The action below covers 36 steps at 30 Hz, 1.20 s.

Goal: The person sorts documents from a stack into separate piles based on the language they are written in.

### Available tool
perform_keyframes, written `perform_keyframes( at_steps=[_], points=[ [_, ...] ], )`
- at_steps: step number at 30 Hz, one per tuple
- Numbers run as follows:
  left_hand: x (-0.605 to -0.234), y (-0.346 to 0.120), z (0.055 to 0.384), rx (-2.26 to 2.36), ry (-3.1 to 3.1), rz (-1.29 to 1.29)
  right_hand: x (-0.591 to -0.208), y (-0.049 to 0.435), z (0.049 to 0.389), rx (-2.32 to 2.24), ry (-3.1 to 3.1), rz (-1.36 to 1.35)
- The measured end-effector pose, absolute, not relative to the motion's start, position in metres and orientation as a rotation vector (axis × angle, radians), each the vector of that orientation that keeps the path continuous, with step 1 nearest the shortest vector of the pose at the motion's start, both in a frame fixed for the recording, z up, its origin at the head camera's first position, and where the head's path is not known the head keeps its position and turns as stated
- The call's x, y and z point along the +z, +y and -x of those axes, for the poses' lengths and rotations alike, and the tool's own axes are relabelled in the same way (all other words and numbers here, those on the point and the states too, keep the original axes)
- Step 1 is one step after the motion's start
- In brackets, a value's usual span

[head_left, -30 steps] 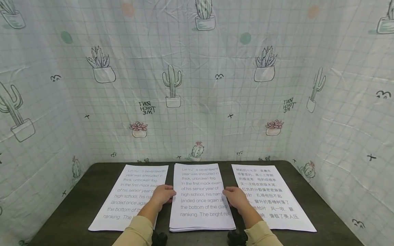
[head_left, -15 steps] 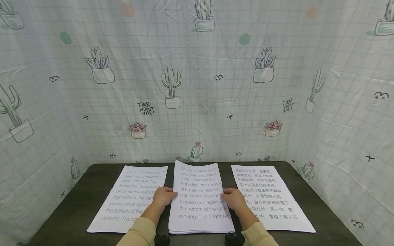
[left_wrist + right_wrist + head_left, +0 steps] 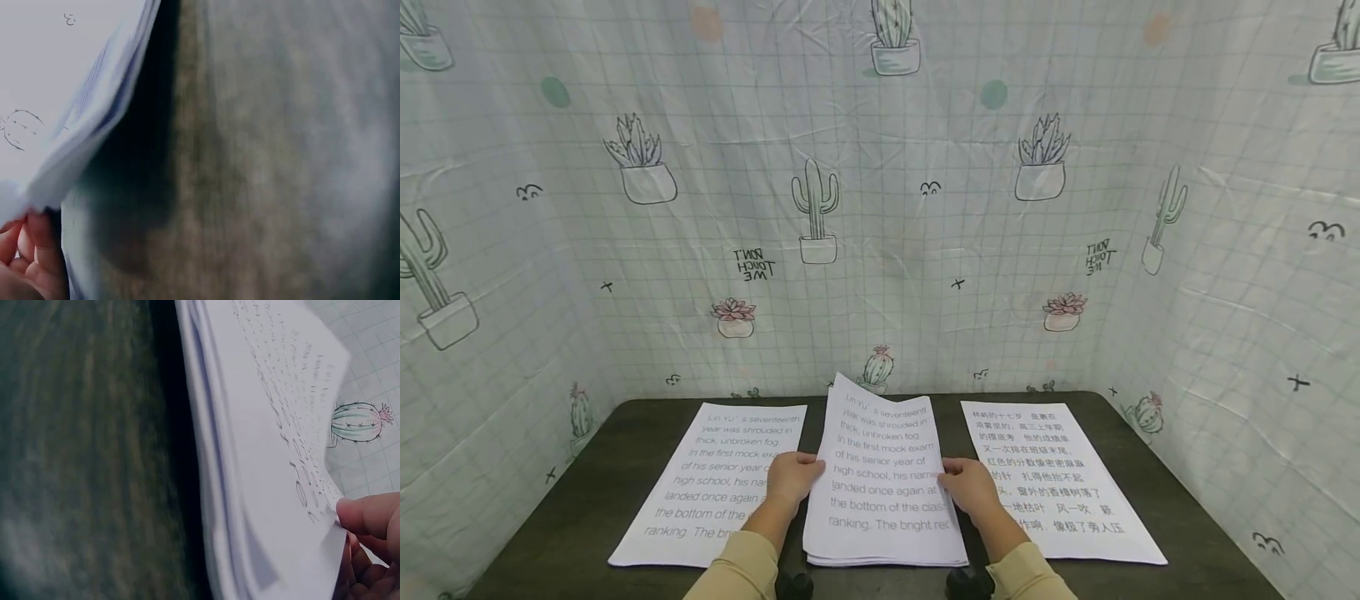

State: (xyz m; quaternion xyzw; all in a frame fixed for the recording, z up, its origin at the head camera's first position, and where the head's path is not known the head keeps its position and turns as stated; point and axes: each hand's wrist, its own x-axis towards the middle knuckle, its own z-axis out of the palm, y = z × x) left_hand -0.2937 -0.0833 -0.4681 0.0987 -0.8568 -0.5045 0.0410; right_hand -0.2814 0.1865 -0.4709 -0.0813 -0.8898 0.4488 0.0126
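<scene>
Between my hands is a stack of white printed sheets (image 3: 883, 492) with large English text, its far left corner raised. My left hand (image 3: 793, 479) pinches the stack's left edge; in the left wrist view, its fingers (image 3: 44, 244) are at the edge of the bent paper. On the opposite edge my right hand (image 3: 970, 483) has a grip, and in the right wrist view its thumb (image 3: 359, 514) presses on the printed face with fingers curled beneath. Several layers of paper (image 3: 215, 456) show along the near edge there, slightly fanned apart.
To the left lies another English-printed sheet (image 3: 700, 492), partly covered by the left forearm. A sheet with Chinese text (image 3: 1060, 475) lies to the right. Both rest on the dark table (image 3: 572, 467). A cactus-patterned cloth (image 3: 880, 217) surrounds the table at back and sides.
The far left corner of the middle stack has lifted and its upper part has bent up. Both hands keep hold of its edges and have shifted slightly left with it.
</scene>
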Motion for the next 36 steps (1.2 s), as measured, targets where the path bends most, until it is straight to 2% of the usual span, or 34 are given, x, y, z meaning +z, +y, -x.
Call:
perform_keyframes(
  at_steps=[22,36],
  points=[
    [-0.471,-0.081,0.293,-2.041,-2.341,-0.358,-0.47,0.19,0.284,1.636,-2.661,0.34],
    [-0.463,-0.116,0.296,-2.322,-2.317,-0.223,-0.457,0.181,0.29,1.997,-2.468,0.365]
  ],
)
